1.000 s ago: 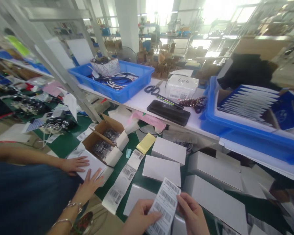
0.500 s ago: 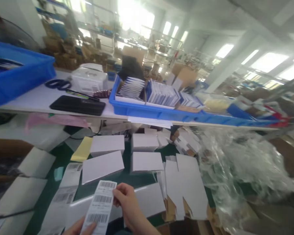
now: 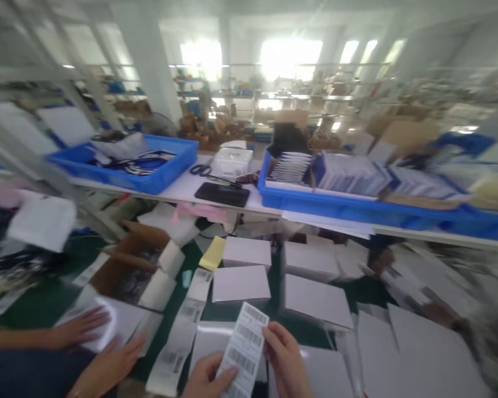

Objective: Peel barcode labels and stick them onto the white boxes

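A strip of white barcode labels (image 3: 244,349) stands tilted in front of me, gripped between both hands. My left hand (image 3: 207,377) is closed on its lower left part, thumb across the front. My right hand (image 3: 286,356) pinches the upper right edge with thumb and fingers. Behind and below the strip lies a white box (image 3: 207,334), partly covered by it. Another white box (image 3: 241,283) sits just beyond the labels. To the left, a longer run of labels (image 3: 181,326) trails over the green table.
At the left, a co-worker's hands (image 3: 89,329) rest on a white box. Beside them is an open brown carton (image 3: 126,260). More white boxes (image 3: 315,301) and flat white cartons (image 3: 431,348) lie right. A shelf holds blue trays (image 3: 166,179), scissors (image 3: 200,169) and a black phone-like object (image 3: 222,194).
The camera view has swung left, bringing the co-worker's hands and the open carton into sight. Both my hands still hold the label strip.
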A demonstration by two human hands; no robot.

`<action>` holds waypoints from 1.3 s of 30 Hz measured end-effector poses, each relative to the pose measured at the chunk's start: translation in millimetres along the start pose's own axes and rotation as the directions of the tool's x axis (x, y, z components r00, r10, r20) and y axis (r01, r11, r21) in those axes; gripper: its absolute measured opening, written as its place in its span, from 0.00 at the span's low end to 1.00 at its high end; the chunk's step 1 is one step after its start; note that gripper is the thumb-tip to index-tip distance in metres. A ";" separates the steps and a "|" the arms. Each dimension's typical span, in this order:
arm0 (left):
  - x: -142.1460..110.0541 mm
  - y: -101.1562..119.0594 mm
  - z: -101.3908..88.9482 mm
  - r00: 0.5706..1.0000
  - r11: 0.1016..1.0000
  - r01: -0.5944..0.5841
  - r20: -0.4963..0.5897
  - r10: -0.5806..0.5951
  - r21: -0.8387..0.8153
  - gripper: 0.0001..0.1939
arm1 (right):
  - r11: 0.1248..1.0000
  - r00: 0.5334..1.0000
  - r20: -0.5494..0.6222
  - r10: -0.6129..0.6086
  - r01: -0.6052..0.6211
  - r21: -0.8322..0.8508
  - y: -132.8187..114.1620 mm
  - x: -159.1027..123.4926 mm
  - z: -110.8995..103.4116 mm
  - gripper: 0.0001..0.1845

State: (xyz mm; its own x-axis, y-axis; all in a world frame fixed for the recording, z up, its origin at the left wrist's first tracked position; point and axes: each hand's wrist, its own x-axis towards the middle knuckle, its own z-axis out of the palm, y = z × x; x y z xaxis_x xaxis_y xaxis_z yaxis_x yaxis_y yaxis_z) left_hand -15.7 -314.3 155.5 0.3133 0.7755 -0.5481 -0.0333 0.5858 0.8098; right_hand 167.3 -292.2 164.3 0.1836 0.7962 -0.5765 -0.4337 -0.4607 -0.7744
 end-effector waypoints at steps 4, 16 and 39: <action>-4.0 -16.7 -7.8 0.999 0.995 -0.013 -0.037 0.009 -0.098 0.30 | 0.998 0.998 -0.027 0.060 -0.061 -0.033 -1.1 12.1 -3.8 0.25; -15.3 -49.7 -36.5 0.991 0.980 0.115 -0.055 -0.125 -0.163 0.30 | 0.956 0.986 0.016 -0.167 0.166 -0.243 -16.2 71.4 19.0 0.25; -4.7 -74.1 -33.8 0.993 0.987 0.117 0.010 -0.117 -0.110 0.15 | 0.932 0.986 -0.015 -0.163 0.149 -0.331 -4.4 77.0 17.0 0.27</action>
State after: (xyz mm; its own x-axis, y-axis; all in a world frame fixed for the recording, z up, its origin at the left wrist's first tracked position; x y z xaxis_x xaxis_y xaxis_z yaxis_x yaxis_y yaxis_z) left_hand -46.8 -353.5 91.0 0.3249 0.6994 -0.6367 -0.1009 0.6950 0.7119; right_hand 168.4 -222.2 127.7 0.2653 0.8547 -0.4463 -0.0843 -0.4405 -0.8938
